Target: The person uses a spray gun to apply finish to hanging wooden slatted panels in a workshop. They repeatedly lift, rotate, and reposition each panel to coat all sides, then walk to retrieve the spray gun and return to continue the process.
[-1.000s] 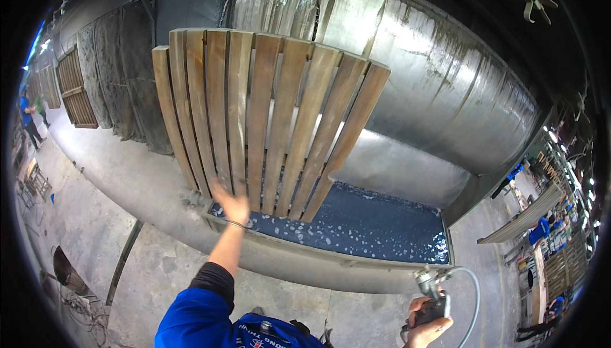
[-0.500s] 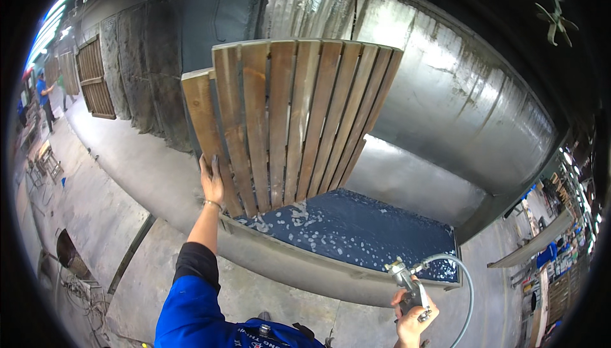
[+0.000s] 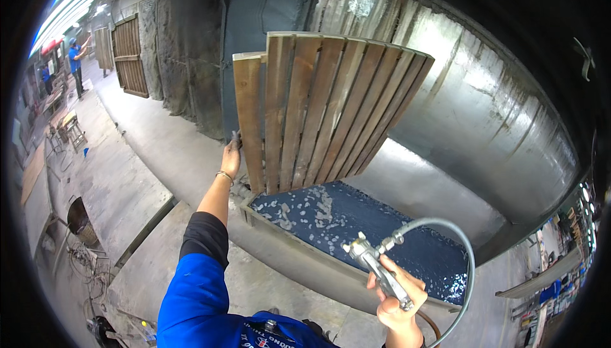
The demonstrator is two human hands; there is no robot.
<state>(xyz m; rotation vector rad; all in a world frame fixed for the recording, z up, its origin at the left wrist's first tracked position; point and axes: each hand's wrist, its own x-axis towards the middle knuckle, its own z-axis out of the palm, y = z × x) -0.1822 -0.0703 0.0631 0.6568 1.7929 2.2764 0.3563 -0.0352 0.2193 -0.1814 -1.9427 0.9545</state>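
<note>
A brown slatted wooden panel (image 3: 328, 106), fanned and stepped along its top, hangs tilted above a trough of dark blue liquid (image 3: 382, 211). My left hand (image 3: 231, 158), with a band at the wrist, is at the panel's left edge. Its fingers close on that edge and are partly hidden there. In front of the trough, my right hand (image 3: 402, 291) grips a metal spray gun (image 3: 375, 265) whose nozzle points up and left. A grey hose (image 3: 470, 252) loops from the gun's fitting down to the right. I see no spray.
Behind the panel stands a stained metal booth wall (image 3: 490, 87). The trough's rim (image 3: 305, 246) runs between me and the liquid. Far left, a person in blue (image 3: 76, 61) stands near another slatted panel (image 3: 129, 55). A basket (image 3: 83, 220) sits on the floor at left.
The view has swung left, so the scene sits farther right. The panel has turned and its slats lean more. My left hand has moved to its edge; the spray gun has come up and left.
</note>
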